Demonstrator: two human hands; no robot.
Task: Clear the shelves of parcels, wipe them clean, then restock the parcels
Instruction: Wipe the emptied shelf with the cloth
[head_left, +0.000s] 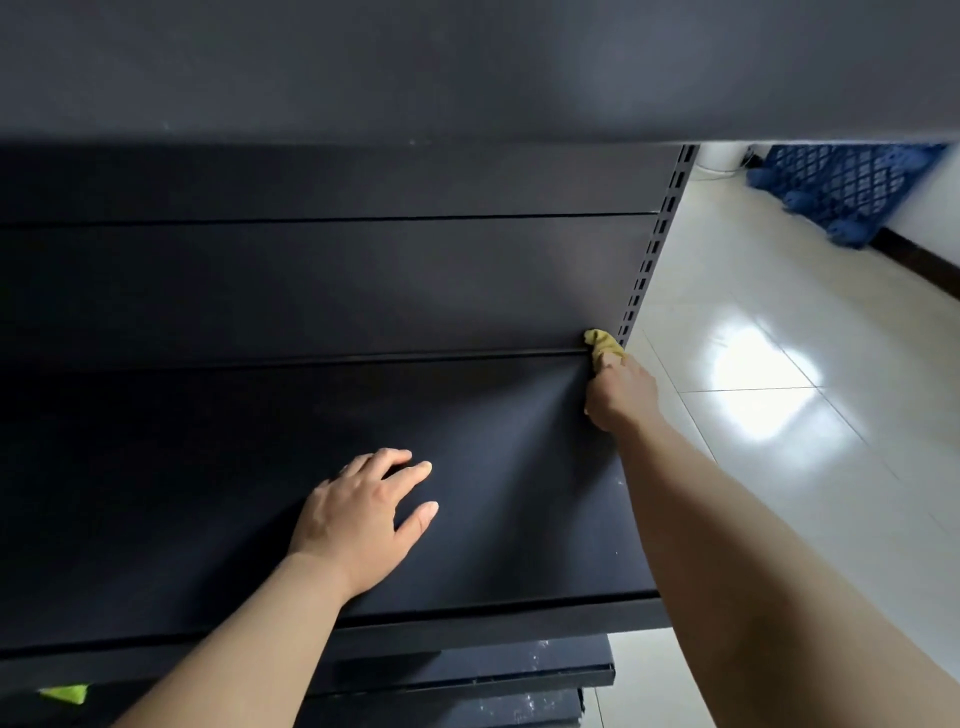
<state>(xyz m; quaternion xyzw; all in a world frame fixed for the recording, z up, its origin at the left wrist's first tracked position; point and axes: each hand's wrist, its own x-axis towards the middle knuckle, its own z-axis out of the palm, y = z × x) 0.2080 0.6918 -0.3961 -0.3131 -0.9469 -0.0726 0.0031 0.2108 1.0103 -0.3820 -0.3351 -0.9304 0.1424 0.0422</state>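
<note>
Yellow cloth (602, 345), bunched in the curled fingers of the right grip (621, 389), pokes out ahead of the knuckles into the back right corner of the shelf (493, 467). It is best pressed along the rear seam toward the left edge in overlapping passes. Meanwhile the left grip (363, 519), flat and empty, steadies near the front edge.

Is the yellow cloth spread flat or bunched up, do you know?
Bunched up: the right hand grips the yellow cloth, wadded, in the back corner of the shelf.
</note>
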